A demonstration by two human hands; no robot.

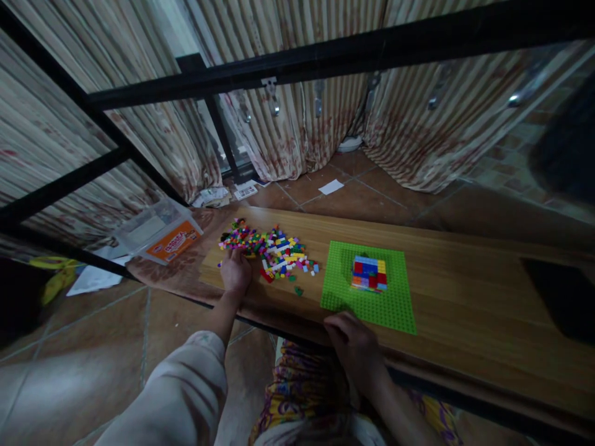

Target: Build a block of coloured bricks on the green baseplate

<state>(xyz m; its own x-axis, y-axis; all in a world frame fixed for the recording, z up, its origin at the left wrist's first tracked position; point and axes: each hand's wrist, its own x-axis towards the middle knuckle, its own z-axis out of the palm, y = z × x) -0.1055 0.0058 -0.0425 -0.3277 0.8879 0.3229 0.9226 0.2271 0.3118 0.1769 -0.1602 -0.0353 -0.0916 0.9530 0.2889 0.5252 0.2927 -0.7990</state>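
Observation:
My left hand point(235, 272) reaches into the near left side of a heap of small toy building bricks point(283, 251) in many colours. Its fingers are bent down among the bricks, and their tips are hidden. A bright green studded baseplate point(334, 285) lies right of the heap. On it stands a small block built of red, blue, yellow and orange bricks point(369, 272). Just in front of the baseplate's near edge, my right hand point(356, 341) is curled closed; whatever its fingers may hold cannot be made out.
The bricks and baseplate lie on a long wooden board point(446, 285). A dark flat panel point(560, 297) is at its right. A clear plastic box point(158, 229) with an orange label stands left. Black metal bars point(297, 71) and striped curtains point(297, 133) are beyond.

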